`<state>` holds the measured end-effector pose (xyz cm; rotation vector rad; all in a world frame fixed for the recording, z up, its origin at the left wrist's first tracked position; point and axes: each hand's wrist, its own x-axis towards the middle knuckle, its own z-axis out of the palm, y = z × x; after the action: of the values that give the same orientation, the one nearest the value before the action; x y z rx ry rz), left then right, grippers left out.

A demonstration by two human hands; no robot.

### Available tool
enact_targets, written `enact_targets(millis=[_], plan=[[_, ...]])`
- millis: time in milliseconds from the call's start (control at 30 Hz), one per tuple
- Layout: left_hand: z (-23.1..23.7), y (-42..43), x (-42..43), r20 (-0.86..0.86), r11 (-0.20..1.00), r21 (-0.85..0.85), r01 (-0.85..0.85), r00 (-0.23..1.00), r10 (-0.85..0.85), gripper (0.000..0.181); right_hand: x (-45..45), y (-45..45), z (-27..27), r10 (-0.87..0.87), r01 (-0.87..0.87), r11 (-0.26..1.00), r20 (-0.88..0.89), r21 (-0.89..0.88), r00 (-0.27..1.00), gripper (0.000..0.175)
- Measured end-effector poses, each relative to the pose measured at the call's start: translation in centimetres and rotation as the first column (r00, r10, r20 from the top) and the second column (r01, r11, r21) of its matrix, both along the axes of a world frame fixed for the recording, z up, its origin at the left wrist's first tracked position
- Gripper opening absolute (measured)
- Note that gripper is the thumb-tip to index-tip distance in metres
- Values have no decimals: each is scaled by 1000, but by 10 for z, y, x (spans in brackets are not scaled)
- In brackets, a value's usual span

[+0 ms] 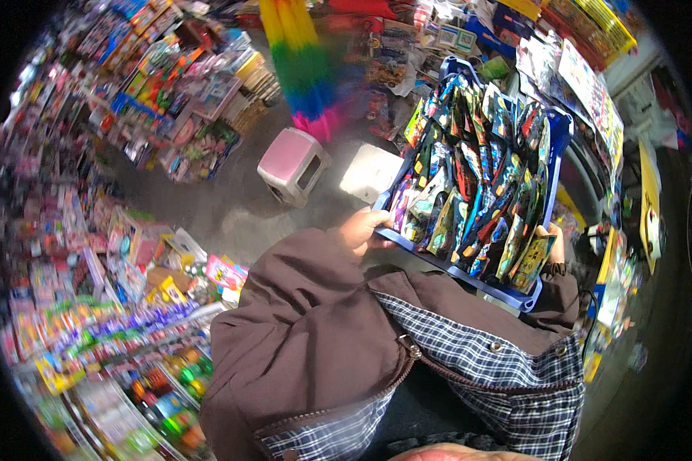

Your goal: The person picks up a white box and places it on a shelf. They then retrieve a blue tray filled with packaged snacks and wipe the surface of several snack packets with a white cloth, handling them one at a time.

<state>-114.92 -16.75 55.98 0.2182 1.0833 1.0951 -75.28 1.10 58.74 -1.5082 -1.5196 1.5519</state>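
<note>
A blue plastic basket (451, 268) is held in front of my body, tilted in the view. Rows of small colourful packets (467, 178) stand packed inside it, their printing too small to tell. My left hand (364, 231) grips the near left corner, thumb over the rim. At the right side my right hand (553, 242) holds the basket, partly hidden by a yellowish packet (531, 262) at the corner. Both arms are in brown jacket sleeves.
A pink-topped plastic stool (289, 155) stands on the grey floor beyond my left hand, with a white flat surface (371, 173) beside it. Packed shelves and bins of goods (167, 386) line the left. A rainbow-coloured hanging thing (300, 57) is ahead, stacked printed sheets (591, 92) at the right.
</note>
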Motion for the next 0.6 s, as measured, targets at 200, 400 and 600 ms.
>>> enact_targets(millis=[200, 400, 600], plan=[[-64, 206, -131, -21, 999, -26, -29, 999, 28, 38, -124, 212, -73, 15, -18, 999, 90, 29, 996, 21], [-144, 359, -215, -164, 995, 18, 98, 982, -94, 31, -187, 306, -191, -149, 151, 988, 73, -14, 986, 22], [-167, 504, -290, -172, 990, -54, 132, 975, -140, 21, -246, 418, -242, -224, 209, 972, 155, 103, 962, 22]])
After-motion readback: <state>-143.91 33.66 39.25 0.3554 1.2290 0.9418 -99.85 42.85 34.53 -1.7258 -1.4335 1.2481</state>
